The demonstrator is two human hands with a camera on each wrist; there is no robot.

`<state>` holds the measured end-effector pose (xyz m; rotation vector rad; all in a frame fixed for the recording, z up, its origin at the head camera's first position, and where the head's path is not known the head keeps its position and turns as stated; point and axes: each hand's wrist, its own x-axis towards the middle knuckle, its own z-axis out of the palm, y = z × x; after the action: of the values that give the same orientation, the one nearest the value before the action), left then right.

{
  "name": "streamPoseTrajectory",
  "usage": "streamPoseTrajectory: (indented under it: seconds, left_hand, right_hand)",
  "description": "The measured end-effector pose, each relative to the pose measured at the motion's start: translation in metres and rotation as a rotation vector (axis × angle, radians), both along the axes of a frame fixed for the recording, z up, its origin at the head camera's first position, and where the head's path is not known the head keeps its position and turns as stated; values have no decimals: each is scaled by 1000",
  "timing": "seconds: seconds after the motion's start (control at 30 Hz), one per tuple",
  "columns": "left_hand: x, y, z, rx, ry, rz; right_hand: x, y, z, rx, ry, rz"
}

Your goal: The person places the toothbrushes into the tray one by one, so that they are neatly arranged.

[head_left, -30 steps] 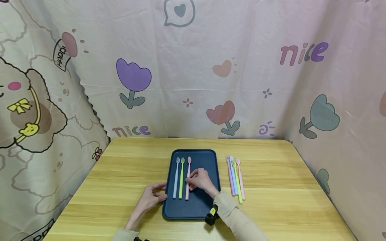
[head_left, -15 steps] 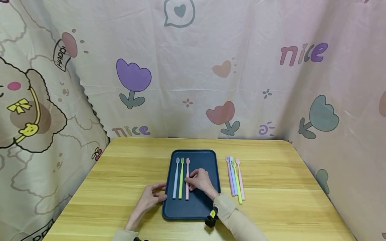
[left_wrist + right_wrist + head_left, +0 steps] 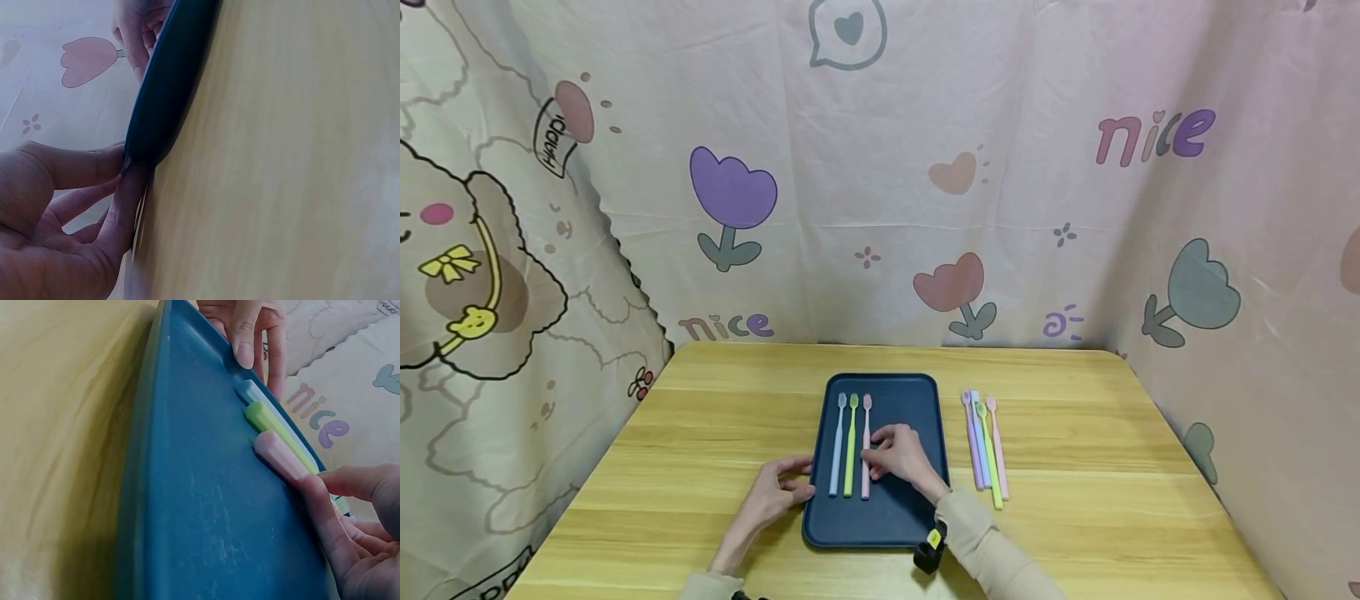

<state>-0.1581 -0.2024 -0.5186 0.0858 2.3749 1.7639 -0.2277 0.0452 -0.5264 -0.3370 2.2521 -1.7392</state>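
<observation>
On a dark blue tray lie a light blue toothbrush, a green toothbrush and a pink toothbrush, side by side with heads pointing away. My right hand pinches the pink one's handle between thumb and fingers. In the right wrist view, the pink handle end sticks out past those fingertips. At the tray's left side, my left hand holds the rim. The left wrist view has its thumb and finger against the tray edge.
Right of the tray, a loose bunch of toothbrushes lies on the wooden table: a purple one, a blue one, a green one and a pink one. A printed curtain hangs behind the table.
The pink toothbrush's head has swung slightly left, bringing it closer to parallel with the other two. My right hand has shifted a little toward the near side; my left hand stays put.
</observation>
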Motion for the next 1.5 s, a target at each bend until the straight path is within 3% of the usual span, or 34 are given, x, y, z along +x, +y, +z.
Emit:
streamPoseTrajectory:
  seconds: [1.5]
  left_hand:
    - [1, 1, 2, -6, -3, 14]
  right_hand:
    - [1, -3, -2, -6, 15, -8]
